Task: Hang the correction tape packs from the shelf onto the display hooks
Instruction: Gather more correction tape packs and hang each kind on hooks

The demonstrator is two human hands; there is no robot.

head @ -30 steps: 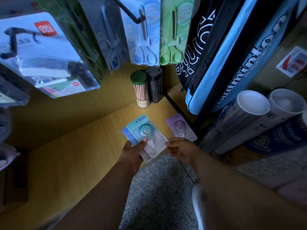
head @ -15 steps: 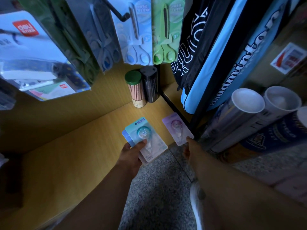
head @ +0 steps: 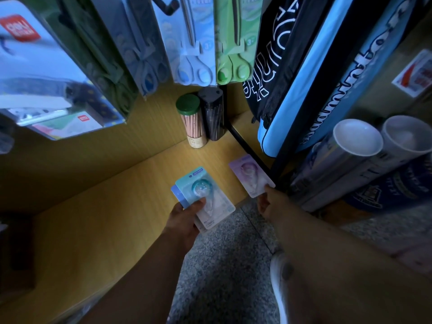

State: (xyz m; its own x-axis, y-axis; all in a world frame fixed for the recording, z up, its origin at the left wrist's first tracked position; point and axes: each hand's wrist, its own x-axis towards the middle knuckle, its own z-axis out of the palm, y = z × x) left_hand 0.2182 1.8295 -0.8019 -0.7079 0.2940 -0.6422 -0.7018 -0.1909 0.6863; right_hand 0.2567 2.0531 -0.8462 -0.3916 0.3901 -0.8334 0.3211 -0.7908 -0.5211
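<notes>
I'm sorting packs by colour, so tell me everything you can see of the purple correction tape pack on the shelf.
The purple correction tape pack is a pale lilac card with a clear plastic blister holding a round, see-through dispenser. It lies flat, face up, on the wooden shelf near its front right corner, beside a black frame post. The right hand touches its near corner. Its print is too blurred to read.

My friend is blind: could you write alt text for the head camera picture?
A left hand holds teal and blue tape packs over a wooden shelf, while the right hand touches a purple pack lying there. Packaged scissors hang above.
</notes>
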